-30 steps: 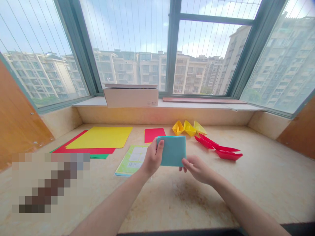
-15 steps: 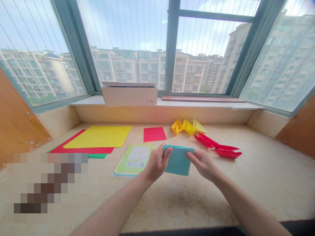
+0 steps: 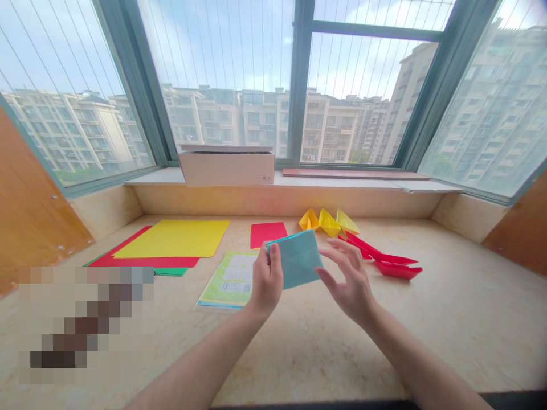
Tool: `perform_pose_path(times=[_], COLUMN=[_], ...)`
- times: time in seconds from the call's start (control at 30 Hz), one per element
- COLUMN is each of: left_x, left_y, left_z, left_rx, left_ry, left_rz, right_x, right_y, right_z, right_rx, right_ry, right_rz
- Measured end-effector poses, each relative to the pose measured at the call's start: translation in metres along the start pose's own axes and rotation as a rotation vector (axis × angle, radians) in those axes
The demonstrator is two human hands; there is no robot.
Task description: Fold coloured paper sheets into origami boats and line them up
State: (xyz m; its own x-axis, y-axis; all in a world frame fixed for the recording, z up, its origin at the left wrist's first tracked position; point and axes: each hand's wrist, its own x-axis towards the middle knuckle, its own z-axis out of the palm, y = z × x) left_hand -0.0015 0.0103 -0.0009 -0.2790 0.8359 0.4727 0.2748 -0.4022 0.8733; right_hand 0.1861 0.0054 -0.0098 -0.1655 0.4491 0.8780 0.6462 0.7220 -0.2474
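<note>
A folded piece of light blue paper [image 3: 297, 261] is held tilted above the counter, its layers showing along the top edge. My left hand [image 3: 268, 277] grips it at the left side, thumb across the front and fingers hidden behind. At the paper's right edge, my right hand [image 3: 348, 279] has its fingers spread. Its thumb tip is at that edge; whether it touches I cannot tell. Behind the hands stand several folded yellow paper boats [image 3: 329, 223]. Red folded paper boats [image 3: 397, 265] lie to the right.
Large yellow sheets [image 3: 173, 239] overlap red and green ones at the left of the marble-look counter [image 3: 273, 359]. A small red square sheet [image 3: 267, 233] and a green paper packet [image 3: 226, 279] lie nearer the middle. A white box [image 3: 227, 166] stands on the window ledge. The lower left is pixelated.
My right hand has let go of the blue paper's right side and spread its fingers. The paper, in my left hand, has moved up and left and tilted, its right side higher.
</note>
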Motion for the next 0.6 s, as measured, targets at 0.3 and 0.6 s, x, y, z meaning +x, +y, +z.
perform_pose_path(times=[0.3,0.6], left_x=[-0.022,0.001], left_y=[0.006,0.006], left_z=[0.013,0.003], left_rx=[-0.659,-0.902], left_ry=[-0.494,-0.405], left_rz=[-0.16,-0.553], right_x=[-0.004,0.002], right_y=[0.0,0.019], right_z=[0.015,-0.007], right_rx=[-0.114,0.005], right_ry=[-0.208,-0.325], right_rz=[-0.081,-0.266])
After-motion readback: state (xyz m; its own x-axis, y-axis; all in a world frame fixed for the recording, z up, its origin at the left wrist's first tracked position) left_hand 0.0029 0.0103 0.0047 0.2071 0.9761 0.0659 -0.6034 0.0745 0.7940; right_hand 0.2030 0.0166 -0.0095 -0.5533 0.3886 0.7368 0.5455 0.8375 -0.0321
